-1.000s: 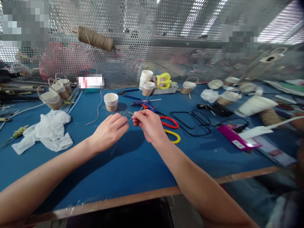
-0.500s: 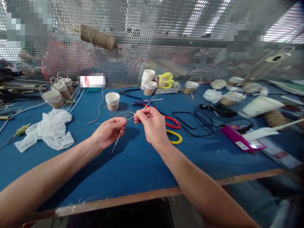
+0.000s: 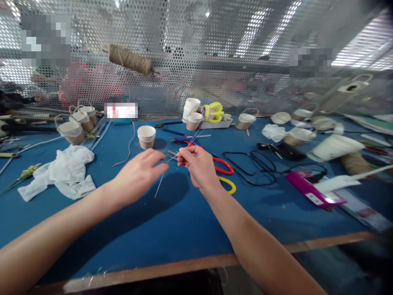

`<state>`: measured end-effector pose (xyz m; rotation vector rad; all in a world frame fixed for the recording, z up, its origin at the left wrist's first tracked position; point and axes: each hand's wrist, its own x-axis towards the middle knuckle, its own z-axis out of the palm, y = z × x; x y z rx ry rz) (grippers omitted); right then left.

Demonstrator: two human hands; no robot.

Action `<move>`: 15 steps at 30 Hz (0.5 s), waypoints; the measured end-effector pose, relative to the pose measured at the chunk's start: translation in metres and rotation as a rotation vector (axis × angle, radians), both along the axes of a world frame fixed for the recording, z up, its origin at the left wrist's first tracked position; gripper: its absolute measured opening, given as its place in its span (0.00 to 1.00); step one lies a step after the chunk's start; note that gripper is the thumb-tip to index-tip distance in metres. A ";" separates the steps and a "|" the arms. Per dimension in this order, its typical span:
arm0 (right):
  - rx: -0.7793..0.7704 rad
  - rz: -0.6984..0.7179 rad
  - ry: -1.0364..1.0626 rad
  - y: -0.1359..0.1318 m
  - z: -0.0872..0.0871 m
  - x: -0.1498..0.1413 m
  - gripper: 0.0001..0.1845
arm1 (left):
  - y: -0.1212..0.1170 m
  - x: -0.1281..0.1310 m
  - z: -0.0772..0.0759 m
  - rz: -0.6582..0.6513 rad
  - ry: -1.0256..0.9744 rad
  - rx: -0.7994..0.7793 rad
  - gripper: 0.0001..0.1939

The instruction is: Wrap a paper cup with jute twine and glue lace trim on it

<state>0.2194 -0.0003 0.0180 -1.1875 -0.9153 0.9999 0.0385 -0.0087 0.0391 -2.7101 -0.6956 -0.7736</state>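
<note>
My right hand pinches several thin wires between thumb and fingertips. They cross one another, some slanting up past the hand and one pointing down to the left. Beside the crossing, my left hand is slightly blurred, thumb and fingers apart, with nothing visible between them. Its fingertips are close to the wires; whether they touch cannot be made out. Beyond my left hand stands a small white-lined cup with a brown lower band. Partly behind my right hand lie a red looped handle and a yellow looped handle.
Crumpled white cloth lies at left, near several small handled baskets. Blue-handled pliers lie at the back. A black cable curls toward a purple power strip at right. A twine spool hangs on the perforated panel.
My left hand has let go of the wires and opened, drawing slightly back with its back turned up. My right hand keeps its pinch. The view has tilted up slightly.
</note>
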 end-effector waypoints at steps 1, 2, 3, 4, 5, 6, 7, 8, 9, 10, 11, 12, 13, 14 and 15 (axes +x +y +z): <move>0.000 0.005 -0.003 -0.001 0.000 -0.001 0.07 | -0.001 0.005 -0.007 0.014 0.078 0.045 0.14; -0.001 0.009 -0.007 -0.002 -0.001 -0.002 0.07 | 0.000 0.008 -0.013 0.011 0.125 0.083 0.13; -0.002 0.012 -0.010 -0.002 -0.001 -0.003 0.08 | 0.001 0.010 -0.018 0.021 0.158 0.115 0.12; -0.003 0.014 -0.015 -0.002 -0.001 -0.004 0.08 | 0.001 0.010 -0.021 0.038 0.179 0.140 0.11; -0.002 0.015 -0.020 -0.002 -0.001 -0.004 0.08 | 0.001 0.009 -0.023 0.066 0.194 0.157 0.10; 0.001 0.014 -0.025 -0.002 -0.001 -0.005 0.08 | 0.001 0.007 -0.023 0.108 0.208 0.164 0.09; 0.006 0.009 -0.032 -0.001 -0.001 -0.005 0.08 | 0.000 0.006 -0.022 0.155 0.219 0.160 0.09; 0.013 0.002 -0.039 0.000 -0.002 -0.005 0.08 | -0.002 0.004 -0.021 0.199 0.226 0.144 0.08; 0.019 -0.005 -0.046 0.000 -0.002 -0.005 0.08 | -0.004 0.003 -0.019 0.226 0.230 0.120 0.08; 0.023 -0.013 -0.051 0.001 -0.003 -0.005 0.08 | -0.006 0.003 -0.017 0.233 0.229 0.090 0.08; 0.024 -0.017 -0.053 0.001 -0.004 -0.005 0.08 | -0.008 0.003 -0.016 0.221 0.220 0.060 0.09; 0.023 -0.017 -0.051 0.002 -0.004 -0.006 0.08 | -0.009 0.004 -0.016 0.200 0.203 0.035 0.09; 0.019 -0.011 -0.043 0.001 -0.005 -0.007 0.09 | -0.009 0.005 -0.017 0.173 0.182 0.020 0.10; 0.012 0.002 -0.032 0.001 -0.005 -0.009 0.09 | -0.008 0.006 -0.018 0.149 0.157 0.018 0.11; 0.003 0.021 -0.019 0.000 -0.005 -0.012 0.09 | -0.006 0.006 -0.020 0.131 0.131 0.029 0.12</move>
